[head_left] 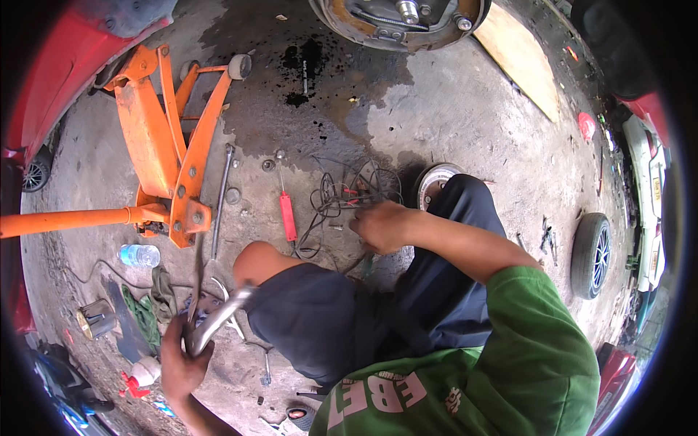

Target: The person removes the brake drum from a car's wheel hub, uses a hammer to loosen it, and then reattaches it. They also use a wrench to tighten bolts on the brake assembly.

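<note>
Forward, a silver tool (219, 319) slants from the left hand (183, 366) gripping it; right hand's (382, 227) hold unclear.

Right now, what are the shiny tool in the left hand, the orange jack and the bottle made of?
The shiny tool in the left hand: probably bare, smooth metal, since it gleams silver. The orange jack: likely painted steel; orange coats its arms while the bolts look grey. The bottle: clear, bluish, see-through, so probably plastic, though looks alone can't rule out glass.
</note>
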The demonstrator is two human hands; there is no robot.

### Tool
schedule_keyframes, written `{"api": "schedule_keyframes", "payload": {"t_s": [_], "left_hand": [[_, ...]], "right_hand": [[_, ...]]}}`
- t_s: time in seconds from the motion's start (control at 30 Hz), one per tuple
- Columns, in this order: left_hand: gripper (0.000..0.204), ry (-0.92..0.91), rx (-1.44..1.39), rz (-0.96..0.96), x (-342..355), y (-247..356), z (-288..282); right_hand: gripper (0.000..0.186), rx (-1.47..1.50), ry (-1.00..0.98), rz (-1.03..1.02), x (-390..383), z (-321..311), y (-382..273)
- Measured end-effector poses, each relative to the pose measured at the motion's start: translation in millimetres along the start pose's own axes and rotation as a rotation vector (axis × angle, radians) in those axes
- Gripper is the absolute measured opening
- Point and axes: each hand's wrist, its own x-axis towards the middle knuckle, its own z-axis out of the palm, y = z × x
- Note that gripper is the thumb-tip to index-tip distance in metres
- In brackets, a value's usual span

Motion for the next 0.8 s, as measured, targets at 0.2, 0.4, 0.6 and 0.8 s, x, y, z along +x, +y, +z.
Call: {"api": "schedule_keyframes", "payload": {"t_s": [0.2,0.4,0.6,0.8], "left_hand": [[0.042,-0.313,0.411,0.567,120.1,129.3,7.4],[0.061,-0.664,0.463,0.658,176.4,208.8,23.6],[0.08,0.136,0.335,0.977,195.9,259.8,-15.2],[0.054,0.486,-0.039,0.963,324.5,368.9,-37.9]], "right_hand": [[0.08,0.193,0.645,-0.3,-27.5,-79.9,-43.9],[0.088,0.268,0.609,-0.116,-41.4,-58.4,-44.3],[0.052,0.932,0.384,0.414,-59.4,-43.1,-20.5],[0.036,1.598,0.841,0.58,-55.0,-49.8,23.7]]}}
